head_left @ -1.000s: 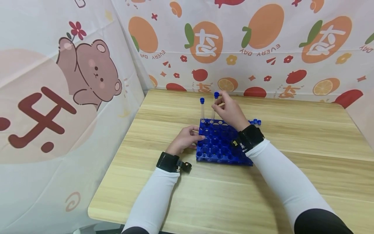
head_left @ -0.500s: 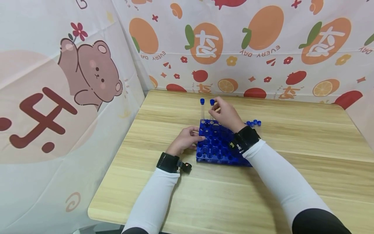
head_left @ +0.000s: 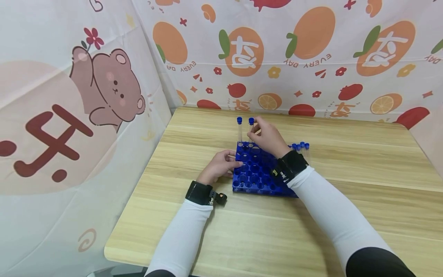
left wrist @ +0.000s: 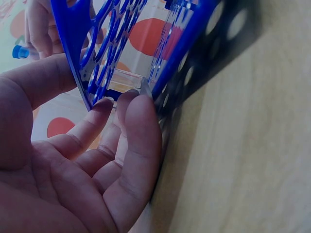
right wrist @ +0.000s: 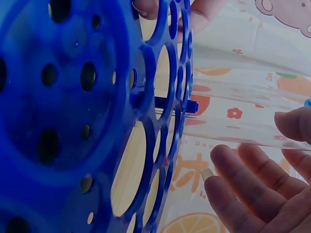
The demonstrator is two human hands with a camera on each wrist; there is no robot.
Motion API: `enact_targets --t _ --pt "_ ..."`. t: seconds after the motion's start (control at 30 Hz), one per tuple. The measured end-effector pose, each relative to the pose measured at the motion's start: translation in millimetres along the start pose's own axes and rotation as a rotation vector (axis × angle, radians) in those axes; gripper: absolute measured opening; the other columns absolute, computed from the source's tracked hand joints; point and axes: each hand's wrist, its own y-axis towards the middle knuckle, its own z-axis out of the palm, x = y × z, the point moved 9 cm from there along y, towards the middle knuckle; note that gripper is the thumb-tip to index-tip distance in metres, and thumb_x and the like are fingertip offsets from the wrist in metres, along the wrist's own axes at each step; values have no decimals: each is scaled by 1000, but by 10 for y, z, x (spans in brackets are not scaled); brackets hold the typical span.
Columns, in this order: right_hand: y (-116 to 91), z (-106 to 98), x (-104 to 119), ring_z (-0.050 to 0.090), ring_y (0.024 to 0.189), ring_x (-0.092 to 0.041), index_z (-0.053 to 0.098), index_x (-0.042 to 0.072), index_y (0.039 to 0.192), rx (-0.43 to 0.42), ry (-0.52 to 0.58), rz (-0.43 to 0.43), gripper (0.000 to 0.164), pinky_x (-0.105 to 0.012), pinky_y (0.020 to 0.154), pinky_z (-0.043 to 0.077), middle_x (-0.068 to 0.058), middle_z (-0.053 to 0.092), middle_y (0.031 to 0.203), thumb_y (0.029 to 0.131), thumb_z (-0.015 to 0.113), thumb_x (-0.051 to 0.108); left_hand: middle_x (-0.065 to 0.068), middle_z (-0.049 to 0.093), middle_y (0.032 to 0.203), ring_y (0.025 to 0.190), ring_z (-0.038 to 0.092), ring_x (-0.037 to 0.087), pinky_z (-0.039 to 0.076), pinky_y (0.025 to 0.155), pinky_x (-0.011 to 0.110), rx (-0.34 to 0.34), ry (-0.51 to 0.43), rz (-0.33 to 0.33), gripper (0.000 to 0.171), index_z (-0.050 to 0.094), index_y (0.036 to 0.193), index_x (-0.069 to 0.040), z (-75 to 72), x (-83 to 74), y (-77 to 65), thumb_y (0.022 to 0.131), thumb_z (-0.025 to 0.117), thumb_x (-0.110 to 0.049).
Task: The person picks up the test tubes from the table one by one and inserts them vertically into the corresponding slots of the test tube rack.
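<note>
Test tube (head_left: 250, 124): in the head view, standing in the back row of the blue rack (head_left: 260, 187), beside another tube (head_left: 240, 130), being pinched near its cap by the right hand (head_left: 271, 136). In the left wrist view, holding the rack's edge with the bent fingers of the left hand (left wrist: 73, 177). In the right wrist view, pinching with the thumb, other fingers half curling.

blue rack (right wrist: 138, 104), perforated — foreground | clear tubes (right wrist: 233, 131): 2 | right hand (right wrist: 274, 194) — thumb at 1 tube | left hand (right wrist: 205, 14) beyond rack
</note>
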Motion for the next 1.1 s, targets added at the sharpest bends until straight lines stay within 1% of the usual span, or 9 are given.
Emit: enact_targets --t 0.17,0.33,0.47,0.6,0.67,0.8,0.9,1.0,1.1 --pt "-47 -41 -87 69 90 -26 47 13 138 26 9 37 53 -41 79 61 -10 68 107 92 69 30 9 62 105 78 61 18 61 63 34 2 -2 -7 43 55 126 -9 12 3 -2 88 74 -16" --pt "-201 -219 -276 68 95 -27 48 17 138 30 -1 75 55 -44 79 60 -10 66 110 91 70 37 11 63 108 80 62 19 61 65 35 13 -1 -14 44 55 127 -10 49 -1 2 88 74 -16" --pt "-368 -471 -565 67 96 -28 48 16 138 -13 -35 103 56 -44 79 59 -10 66 109 93 66 42 11 63 110 81 62 18 62 67 36 20 6 -13 45 54 128 -10 55 -7 8 88 74 -16" --pt "-523 -752 -956 63 91 -27 49 10 138 -74 -74 161 53 -38 69 55 -12 64 104 96 62 41 12 64 111 80 62 19 62 67 35 1 21 -5 45 55 129 -10 5 -6 12 89 74 -16" --pt "-599 -859 -1150 60 86 -27 49 8 137 -77 -92 207 52 -34 64 52 -14 63 100 97 61 38 13 64 111 80 62 19 62 67 35 -8 32 -3 45 55 129 -10 -23 -13 7 89 74 -17" --pt "-767 -934 -1479 61 82 -30 47 4 138 4 -120 309 52 -33 62 50 -20 63 100 98 59 34 12 64 110 80 62 19 62 68 35 -4 35 -9 46 54 130 -10 -32 -10 1 89 73 -18" --pt "-877 -893 -1639 62 90 -34 43 2 140 94 -137 367 55 -37 69 53 -25 61 109 99 57 35 11 63 108 79 61 19 62 68 35 1 27 -12 46 54 130 -10 -24 -1 9 89 74 -19" --pt "-961 -828 -1734 59 103 -41 41 1 141 159 -154 392 59 -47 79 54 -30 57 120 99 56 39 10 63 107 79 61 18 62 68 35 6 28 -14 47 54 130 -10 -12 2 20 89 74 -20" --pt "-1009 -788 -1785 57 113 -46 43 -1 140 178 -161 376 56 -55 89 52 -33 55 128 99 56 35 8 63 107 81 61 18 62 70 37 13 35 -21 50 53 133 -10 3 4 32 89 74 -21"
